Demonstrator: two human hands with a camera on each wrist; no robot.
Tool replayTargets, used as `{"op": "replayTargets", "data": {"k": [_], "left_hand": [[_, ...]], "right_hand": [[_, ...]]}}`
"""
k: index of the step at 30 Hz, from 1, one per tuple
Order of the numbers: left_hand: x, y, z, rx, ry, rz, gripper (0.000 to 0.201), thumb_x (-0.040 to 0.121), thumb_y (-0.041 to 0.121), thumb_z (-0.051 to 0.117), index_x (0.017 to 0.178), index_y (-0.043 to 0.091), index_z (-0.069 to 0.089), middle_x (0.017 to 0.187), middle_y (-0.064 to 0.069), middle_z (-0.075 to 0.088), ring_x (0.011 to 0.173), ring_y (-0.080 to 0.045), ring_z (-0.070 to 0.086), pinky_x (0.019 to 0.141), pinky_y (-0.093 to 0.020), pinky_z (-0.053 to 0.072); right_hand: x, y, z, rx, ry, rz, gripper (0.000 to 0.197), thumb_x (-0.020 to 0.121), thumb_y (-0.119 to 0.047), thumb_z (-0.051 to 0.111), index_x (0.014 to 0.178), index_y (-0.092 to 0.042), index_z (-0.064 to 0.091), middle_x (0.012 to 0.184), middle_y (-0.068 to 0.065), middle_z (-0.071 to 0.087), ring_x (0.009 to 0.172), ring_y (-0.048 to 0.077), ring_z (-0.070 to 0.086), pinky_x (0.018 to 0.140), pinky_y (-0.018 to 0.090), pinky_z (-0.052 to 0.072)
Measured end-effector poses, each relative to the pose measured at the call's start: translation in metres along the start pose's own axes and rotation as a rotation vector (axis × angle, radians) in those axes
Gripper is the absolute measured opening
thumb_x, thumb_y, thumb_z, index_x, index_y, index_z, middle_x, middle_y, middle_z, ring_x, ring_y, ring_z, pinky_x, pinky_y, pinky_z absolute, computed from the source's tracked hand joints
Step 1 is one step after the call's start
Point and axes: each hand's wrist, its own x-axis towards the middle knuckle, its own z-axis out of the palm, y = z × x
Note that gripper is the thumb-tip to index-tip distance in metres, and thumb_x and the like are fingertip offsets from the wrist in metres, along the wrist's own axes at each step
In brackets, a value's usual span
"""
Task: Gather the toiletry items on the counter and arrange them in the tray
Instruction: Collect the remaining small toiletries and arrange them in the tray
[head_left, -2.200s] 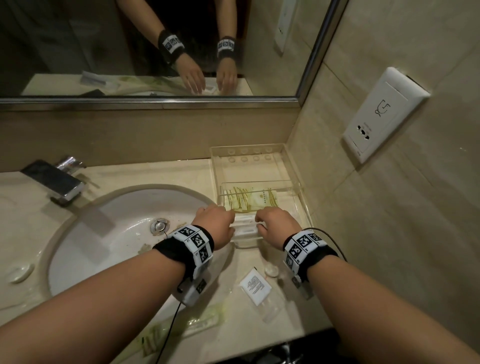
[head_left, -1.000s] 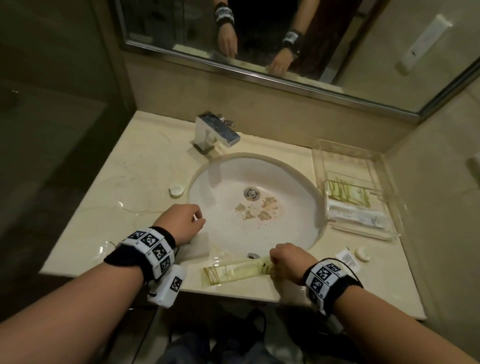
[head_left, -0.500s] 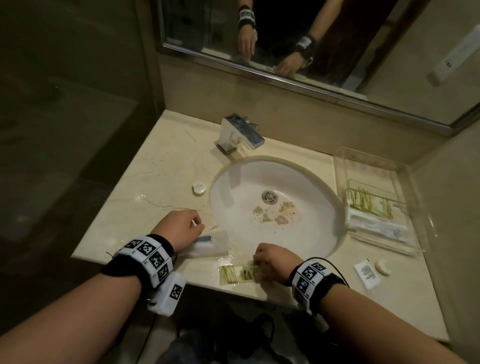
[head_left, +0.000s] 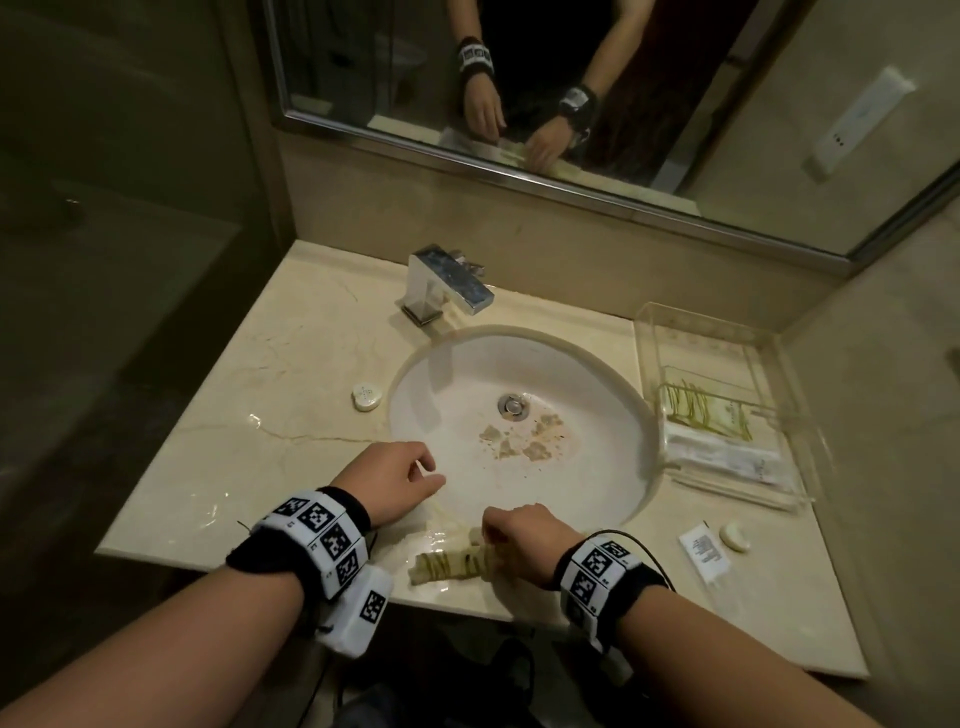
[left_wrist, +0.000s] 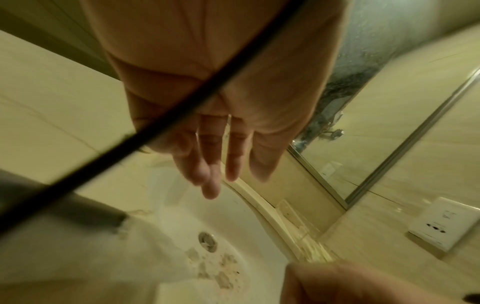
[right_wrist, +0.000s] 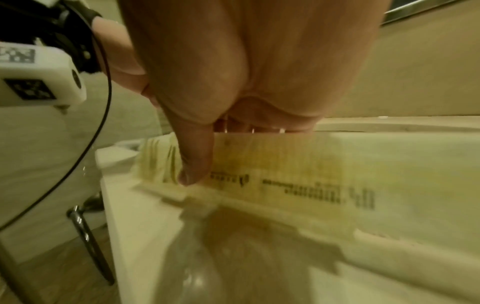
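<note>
My right hand (head_left: 491, 530) grips a yellow-green striped packet (head_left: 447, 564) at the counter's front edge. In the right wrist view my right hand (right_wrist: 223, 152) has its thumb pressed on the printed face of the packet (right_wrist: 285, 174) and its fingers behind it. My left hand (head_left: 423, 475) hovers at the sink's near-left rim, and the left wrist view shows that left hand (left_wrist: 226, 174) with straight fingers and nothing in them. A blurred clear wrapper (left_wrist: 166, 197) shows below them. The clear tray (head_left: 701, 317) at the right holds a green-striped sachet (head_left: 701, 415) and a white packet (head_left: 727, 460).
A round white soap (head_left: 366, 399) lies left of the sink (head_left: 519, 364). A small white sachet (head_left: 702, 556) and an oval soap (head_left: 735, 536) lie front right. The faucet (head_left: 447, 286) stands behind the basin, under the mirror. A wall socket (left_wrist: 441, 226) is at the right.
Both hands left the tray and came to the counter's front. The right hand took hold of the striped packet and drew it rightward. The clear wrapper by the left hand is gone from the head view.
</note>
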Motion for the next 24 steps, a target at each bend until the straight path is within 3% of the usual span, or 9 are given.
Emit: {"op": "replayTargets", "data": {"k": [3, 5, 10, 13, 17, 24], "left_hand": [[0.01, 0.027, 0.013, 0.034, -0.187, 0.071, 0.04, 0.08, 0.052, 0.068, 0.11, 0.026, 0.062, 0.096, 0.009, 0.067, 0.089, -0.009, 0.062, 0.084, -0.026, 0.05], [0.017, 0.046, 0.021, 0.083, -0.279, 0.092, 0.042, 0.077, 0.052, 0.071, 0.109, 0.026, 0.064, 0.096, 0.009, 0.068, 0.088, -0.01, 0.063, 0.081, -0.025, 0.05], [0.035, 0.089, 0.038, -0.013, -0.397, 0.075, 0.013, 0.086, 0.029, 0.068, 0.091, 0.017, 0.067, 0.079, 0.002, 0.072, 0.062, -0.011, 0.07, 0.064, -0.028, 0.055], [0.046, 0.113, 0.047, -0.093, -0.412, 0.084, 0.011, 0.09, 0.022, 0.064, 0.089, 0.011, 0.063, 0.075, -0.001, 0.068, 0.056, -0.013, 0.062, 0.054, -0.025, 0.05], [0.065, 0.141, 0.06, -0.025, -0.38, 0.151, 0.013, 0.09, 0.024, 0.065, 0.086, 0.012, 0.063, 0.075, 0.0, 0.066, 0.051, -0.008, 0.056, 0.049, -0.018, 0.045], [0.091, 0.177, 0.083, 0.071, -0.3, 0.139, 0.022, 0.088, 0.036, 0.065, 0.084, 0.014, 0.064, 0.066, 0.007, 0.062, 0.051, -0.007, 0.054, 0.053, -0.02, 0.042]], "right_hand": [[-0.01, 0.011, -0.017, 0.145, 0.058, -0.029, 0.021, 0.084, -0.026, 0.066, 0.102, -0.023, 0.055, 0.101, 0.005, 0.066, 0.092, 0.024, 0.058, 0.079, 0.033, 0.045], [-0.016, 0.022, -0.031, 0.22, 0.13, -0.041, 0.026, 0.082, -0.027, 0.07, 0.105, -0.021, 0.059, 0.101, 0.004, 0.067, 0.089, 0.02, 0.057, 0.077, 0.029, 0.043], [-0.037, 0.062, -0.059, 0.347, 0.278, -0.037, 0.025, 0.08, -0.023, 0.075, 0.102, -0.014, 0.066, 0.096, 0.004, 0.069, 0.083, 0.013, 0.056, 0.073, 0.024, 0.042], [-0.05, 0.09, -0.065, 0.346, 0.357, -0.055, 0.023, 0.085, -0.024, 0.069, 0.106, -0.014, 0.068, 0.101, 0.004, 0.07, 0.092, 0.017, 0.061, 0.083, 0.027, 0.046], [-0.058, 0.129, -0.063, 0.346, 0.52, -0.102, 0.017, 0.091, -0.019, 0.061, 0.102, -0.012, 0.073, 0.105, 0.005, 0.067, 0.1, 0.021, 0.058, 0.09, 0.031, 0.044], [-0.062, 0.17, -0.063, 0.305, 0.694, -0.145, 0.012, 0.085, -0.012, 0.066, 0.094, -0.013, 0.074, 0.089, 0.004, 0.067, 0.086, 0.022, 0.058, 0.077, 0.03, 0.045]]}}
